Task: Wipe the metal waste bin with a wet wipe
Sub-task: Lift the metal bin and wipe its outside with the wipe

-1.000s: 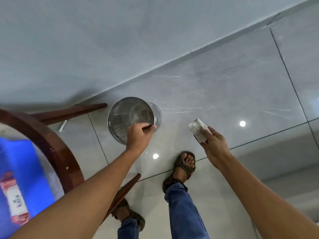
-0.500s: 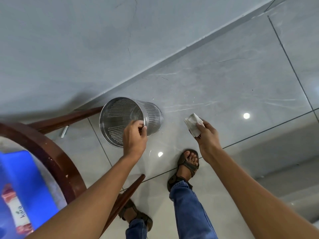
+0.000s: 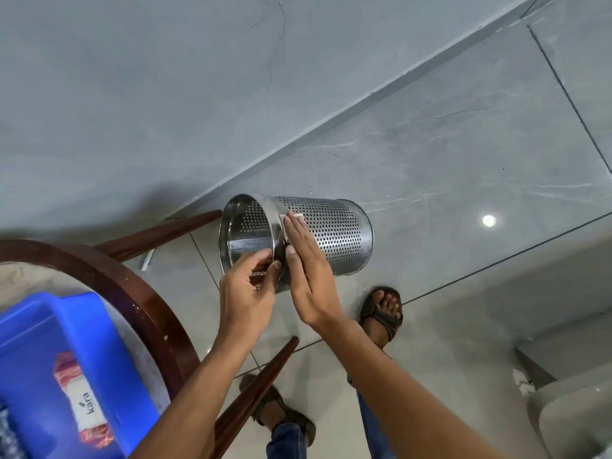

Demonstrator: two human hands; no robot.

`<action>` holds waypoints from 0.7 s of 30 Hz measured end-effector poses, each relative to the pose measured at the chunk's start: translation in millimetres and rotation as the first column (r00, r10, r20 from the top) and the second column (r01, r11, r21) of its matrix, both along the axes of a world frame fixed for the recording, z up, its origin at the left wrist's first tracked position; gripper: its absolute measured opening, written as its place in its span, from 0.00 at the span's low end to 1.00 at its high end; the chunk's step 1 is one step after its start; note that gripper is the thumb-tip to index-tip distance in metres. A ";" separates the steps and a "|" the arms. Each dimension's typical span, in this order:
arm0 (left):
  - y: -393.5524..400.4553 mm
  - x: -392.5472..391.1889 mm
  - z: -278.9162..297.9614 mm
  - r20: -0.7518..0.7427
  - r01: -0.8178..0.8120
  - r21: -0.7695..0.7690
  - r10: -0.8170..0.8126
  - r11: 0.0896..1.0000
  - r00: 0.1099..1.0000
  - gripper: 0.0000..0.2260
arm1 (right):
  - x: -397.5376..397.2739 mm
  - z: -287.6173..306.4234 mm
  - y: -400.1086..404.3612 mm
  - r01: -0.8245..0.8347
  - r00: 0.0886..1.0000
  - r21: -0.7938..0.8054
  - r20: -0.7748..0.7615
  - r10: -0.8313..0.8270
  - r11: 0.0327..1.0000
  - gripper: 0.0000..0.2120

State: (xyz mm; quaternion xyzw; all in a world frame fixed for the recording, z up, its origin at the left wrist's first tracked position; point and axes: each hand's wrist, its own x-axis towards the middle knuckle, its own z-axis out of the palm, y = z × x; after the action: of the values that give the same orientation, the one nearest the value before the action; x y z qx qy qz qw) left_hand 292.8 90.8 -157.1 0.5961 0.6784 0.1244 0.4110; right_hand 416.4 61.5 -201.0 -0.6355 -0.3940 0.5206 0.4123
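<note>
The perforated metal waste bin (image 3: pixel 334 233) is held up off the floor, tipped on its side with its open mouth facing left. My left hand (image 3: pixel 246 293) grips its rim at the lower edge, fingers inside. My right hand (image 3: pixel 306 266) lies flat against the bin's outer wall near the rim. It presses the white wet wipe (image 3: pixel 296 216) onto the metal, and only a corner of the wipe shows past my fingertips.
A round wooden-rimmed table (image 3: pixel 132 293) stands at the left, with a blue tray (image 3: pixel 82 342) holding a wipes packet (image 3: pixel 82 405). Table legs (image 3: pixel 255 385) slant below my arms. My sandalled feet (image 3: pixel 382 309) stand on the glossy grey tiles; the wall runs behind the bin.
The bin has been lifted and tipped further on its side. My right hand moved left from open air and now presses the wipe against the bin's wall.
</note>
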 end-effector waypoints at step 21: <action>-8.8 -7.8 43.8 0.069 0.194 0.024 -0.195 0.981 0.978 0.14 | 27.6 -8.1 0.6 0.059 0.996 -0.168 -0.061 -0.070 0.984 0.28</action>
State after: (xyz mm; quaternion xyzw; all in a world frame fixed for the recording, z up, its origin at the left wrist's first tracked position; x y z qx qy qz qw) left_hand 285.0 82.1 -113.3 0.6584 0.6006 0.1105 0.4400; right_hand 444.0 62.1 -209.1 -0.6623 -0.3145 0.5587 0.3877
